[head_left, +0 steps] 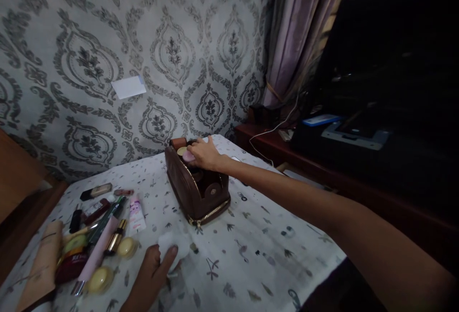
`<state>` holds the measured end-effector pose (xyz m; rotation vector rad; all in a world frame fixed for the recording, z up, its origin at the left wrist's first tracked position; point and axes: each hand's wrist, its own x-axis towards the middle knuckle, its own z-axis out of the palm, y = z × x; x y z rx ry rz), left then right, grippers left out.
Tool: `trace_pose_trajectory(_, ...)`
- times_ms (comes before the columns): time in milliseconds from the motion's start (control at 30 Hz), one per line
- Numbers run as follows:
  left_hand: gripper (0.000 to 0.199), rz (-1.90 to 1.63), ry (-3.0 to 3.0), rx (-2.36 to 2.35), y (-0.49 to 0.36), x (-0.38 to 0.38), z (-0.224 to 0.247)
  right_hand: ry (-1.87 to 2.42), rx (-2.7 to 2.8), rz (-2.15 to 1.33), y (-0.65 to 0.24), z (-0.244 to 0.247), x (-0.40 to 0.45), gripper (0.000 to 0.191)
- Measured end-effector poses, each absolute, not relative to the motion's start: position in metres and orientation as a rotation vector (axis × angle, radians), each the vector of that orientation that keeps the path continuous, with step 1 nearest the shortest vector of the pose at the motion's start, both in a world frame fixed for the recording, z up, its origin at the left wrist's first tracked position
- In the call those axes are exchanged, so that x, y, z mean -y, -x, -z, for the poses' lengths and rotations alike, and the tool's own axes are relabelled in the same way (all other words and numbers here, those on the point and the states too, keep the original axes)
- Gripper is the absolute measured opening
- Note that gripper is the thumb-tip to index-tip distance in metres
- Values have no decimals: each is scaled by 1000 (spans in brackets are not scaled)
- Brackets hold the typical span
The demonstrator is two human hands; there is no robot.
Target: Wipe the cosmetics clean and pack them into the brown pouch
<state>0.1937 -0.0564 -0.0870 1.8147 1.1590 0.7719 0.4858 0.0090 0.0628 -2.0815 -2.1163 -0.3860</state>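
Note:
A brown cosmetic bag [179,185] stands unzipped on the patterned white cloth. At its opening, my right hand [206,154] has its fingers curled on a pink round item [188,156]; its exact kind is unclear. Beside that lies a pale yellow round item [181,150] in the bag. Nearer to me, my left hand [150,271] is closed on a crumpled-looking white item [175,250], blurred, perhaps thin and soft. To its left lie cosmetics: a pink-and-white tube [136,214], a yellow round jar [126,247], another yellow jar [100,279] and a long pink tube [96,250].
A large beige tube [43,264] and several more cosmetics, among them a dark red jar [71,265], crowd the left side. Patterned wallpaper backs the table, and a white card [129,87] is on it. A dark red wooden surface [265,135] with a white cable is at right.

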Motion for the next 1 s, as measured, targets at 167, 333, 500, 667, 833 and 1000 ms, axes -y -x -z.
trace_pose_trajectory(167,61,-773,-1812,-1173,-194,57,87,2078,2172,413,-487,-61,-9,47)
trace_pose_trajectory(333,61,-771,-1809,-1172,-195,57,82,2056,2172,378,-488,-59,-8,49)
trace_pose_trajectory(500,61,-738,-1823,-1135,-195,58,79,2048,2100,317,-489,-69,-3,49)
trace_pose_trajectory(667,62,-728,-1835,-1188,-194,55,79,1740,1827,391,-473,-73,28,23)
trace_pose_trajectory(833,57,-739,-1744,-1160,-188,42,90,1046,2001,365,-411,-23,79,19)
trace_pose_trajectory(1000,29,-905,-1808,-1137,-171,24,102,1059,2198,163,-350,42,96,37)
